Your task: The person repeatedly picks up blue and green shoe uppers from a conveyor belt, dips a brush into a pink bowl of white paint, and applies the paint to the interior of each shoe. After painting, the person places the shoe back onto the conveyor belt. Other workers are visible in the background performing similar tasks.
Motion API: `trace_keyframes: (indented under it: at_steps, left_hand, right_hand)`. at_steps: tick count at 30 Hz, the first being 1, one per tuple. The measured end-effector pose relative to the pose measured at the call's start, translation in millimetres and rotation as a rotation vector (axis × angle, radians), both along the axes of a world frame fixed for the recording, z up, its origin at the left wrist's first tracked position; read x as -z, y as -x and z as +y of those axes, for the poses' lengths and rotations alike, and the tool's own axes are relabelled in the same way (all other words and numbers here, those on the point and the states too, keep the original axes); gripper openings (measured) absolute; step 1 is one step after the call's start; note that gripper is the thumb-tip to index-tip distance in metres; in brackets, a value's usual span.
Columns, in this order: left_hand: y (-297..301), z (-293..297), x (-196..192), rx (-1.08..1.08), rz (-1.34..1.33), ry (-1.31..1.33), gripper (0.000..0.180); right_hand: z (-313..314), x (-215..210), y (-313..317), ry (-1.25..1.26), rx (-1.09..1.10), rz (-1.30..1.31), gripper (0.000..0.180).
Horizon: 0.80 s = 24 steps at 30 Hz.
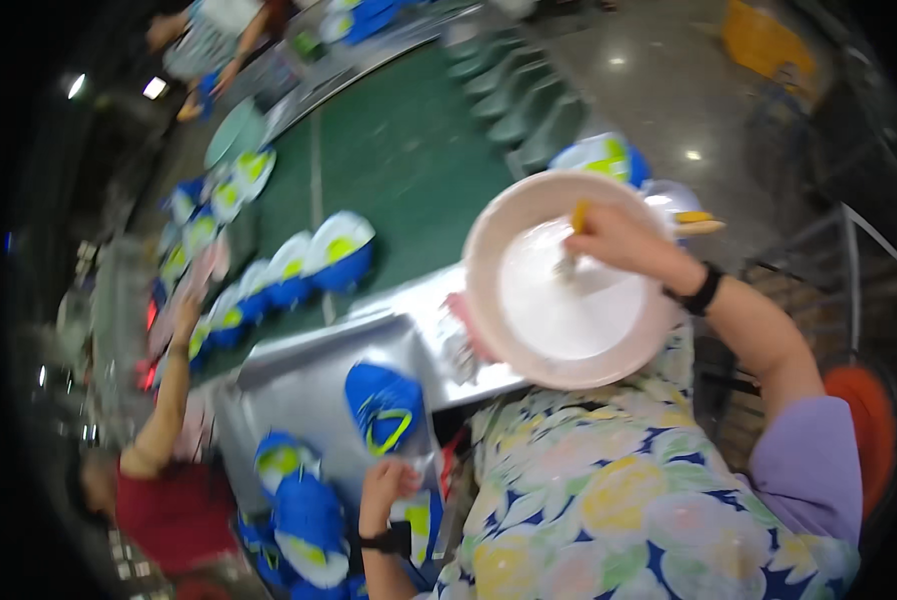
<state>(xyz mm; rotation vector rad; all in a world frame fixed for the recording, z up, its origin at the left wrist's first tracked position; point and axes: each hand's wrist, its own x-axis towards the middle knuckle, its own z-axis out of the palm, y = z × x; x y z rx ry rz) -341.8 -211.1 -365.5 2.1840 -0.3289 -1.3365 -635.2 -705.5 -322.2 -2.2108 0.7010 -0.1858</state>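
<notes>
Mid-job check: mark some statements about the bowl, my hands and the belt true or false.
1. The right hand holds a yellow-handled brush in the bowl. True.
2. The bowl is dark green. False: it is pale pink with white contents.
3. Blue and yellow shoe pieces lie on the green belt. True.
4. The left hand dips into the bowl. False: it is curled lower down, near a blue shoe piece on the metal table.
5. The right wrist is bare. False: it wears a black band.
</notes>
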Motion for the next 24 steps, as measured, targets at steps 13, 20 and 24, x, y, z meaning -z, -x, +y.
trace_keyframes:
  at_steps: [13, 20, 24]
  left_hand:
    - [-47, -98, 14, 0.649, -0.975, 0.284, 0.049]
    - [-94, -128, -25, 0.377, -0.619, 0.525, 0.041]
    - [-84, -183, -49, 0.098, 0.073, 0.82, 0.042]
  right_hand:
    - [65, 9, -27, 0.035, -0.341, 0.188, 0.023]
    - [10, -31, 30, 0.23, -0.045, -0.128, 0.021]
    - [-5, -53, 29, 0.205, 0.022, -0.317, 0.021]
